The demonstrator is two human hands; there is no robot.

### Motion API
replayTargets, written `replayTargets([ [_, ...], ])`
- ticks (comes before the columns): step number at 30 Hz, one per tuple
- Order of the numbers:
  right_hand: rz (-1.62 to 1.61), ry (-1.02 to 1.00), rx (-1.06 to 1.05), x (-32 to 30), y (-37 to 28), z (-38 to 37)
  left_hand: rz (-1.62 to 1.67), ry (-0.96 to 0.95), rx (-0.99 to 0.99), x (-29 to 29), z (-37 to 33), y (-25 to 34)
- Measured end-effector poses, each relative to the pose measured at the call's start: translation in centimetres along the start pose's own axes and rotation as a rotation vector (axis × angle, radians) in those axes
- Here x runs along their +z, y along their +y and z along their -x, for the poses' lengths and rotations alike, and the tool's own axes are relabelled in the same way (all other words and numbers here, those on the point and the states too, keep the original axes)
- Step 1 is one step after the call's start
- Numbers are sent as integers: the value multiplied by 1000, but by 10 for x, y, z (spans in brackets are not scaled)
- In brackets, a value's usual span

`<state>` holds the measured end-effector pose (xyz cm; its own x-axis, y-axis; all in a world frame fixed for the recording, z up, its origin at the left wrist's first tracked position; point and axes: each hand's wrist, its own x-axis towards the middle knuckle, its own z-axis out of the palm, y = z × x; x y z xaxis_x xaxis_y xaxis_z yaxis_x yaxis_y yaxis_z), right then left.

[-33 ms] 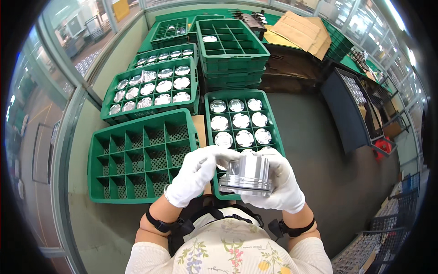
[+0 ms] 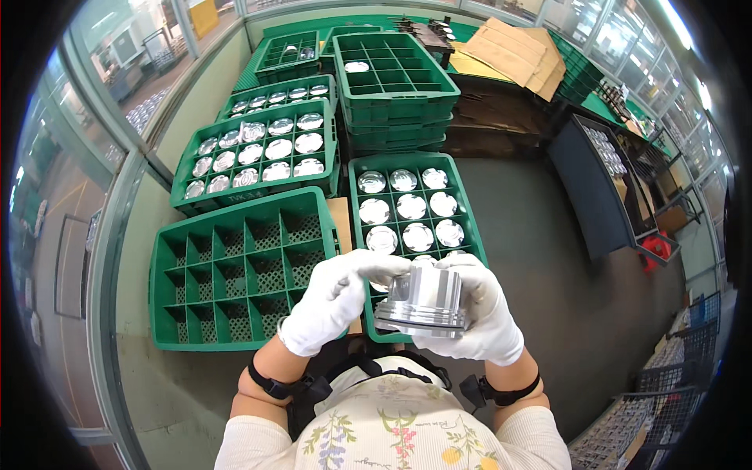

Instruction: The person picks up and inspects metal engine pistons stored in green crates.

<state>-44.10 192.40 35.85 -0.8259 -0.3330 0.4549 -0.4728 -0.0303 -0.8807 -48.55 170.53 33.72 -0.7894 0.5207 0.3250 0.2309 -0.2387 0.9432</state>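
A shiny silver piston is held tilted in front of my chest, its ringed end facing down towards me. My white-gloved right hand wraps its right side and supports it from below. From the left, my gloved left hand is closed, its fingers at the piston's upper left edge; the fingertips are partly hidden. Beneath both hands lies a green divided crate with pistons standing in its compartments; its near part is covered by my hands. To the left sits another green crate whose mesh-bottomed compartments show.
Farther left, a green crate holds rows of pistons. Beyond my hands, a stack of green crates has one piston in its top layer. Flat cardboard lies at the back right. A dark cabinet stands on the right.
Almost nothing differs. The crates sit very slightly farther left in the picture, while both hands keep hold of the piston in the same place.
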Motion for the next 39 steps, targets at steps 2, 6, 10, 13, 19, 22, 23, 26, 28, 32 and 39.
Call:
replayTargets([
  [2, 32, 79, -48, 2, 6, 8, -60, -14, 31, -1, 0, 0],
  [6, 122, 53, -80, -4, 6, 9, -263, -78, 173, -3, -2, 11],
  [10, 190, 36, -145, -8, 9, 6, -435, -106, 240, -7, -7, 12],
  [13, 208, 9, -176, -11, 8, 3, -420, -110, 288, -8, -6, 12],
  [19, 149, -25, -198, -13, 10, -6, -451, -93, 308, -8, -6, 16],
  [22, 145, -29, -242, -13, 10, -10, -456, -75, 300, -7, -5, 16],
  [23, 147, -30, -240, -13, 10, -10, -454, -62, 292, -6, -4, 17],
  [26, 153, -36, -254, -15, 11, -13, -467, -39, 301, -3, -6, 19],
  [28, 159, -39, -266, -16, 12, -14, -479, -33, 317, -3, -8, 20],
  [32, 138, -35, -231, -19, 12, -13, -525, -30, 308, -2, -10, 20],
  [39, -101, -13, -27, -15, 24, -7, -529, 74, 250, 15, -13, 32],
])
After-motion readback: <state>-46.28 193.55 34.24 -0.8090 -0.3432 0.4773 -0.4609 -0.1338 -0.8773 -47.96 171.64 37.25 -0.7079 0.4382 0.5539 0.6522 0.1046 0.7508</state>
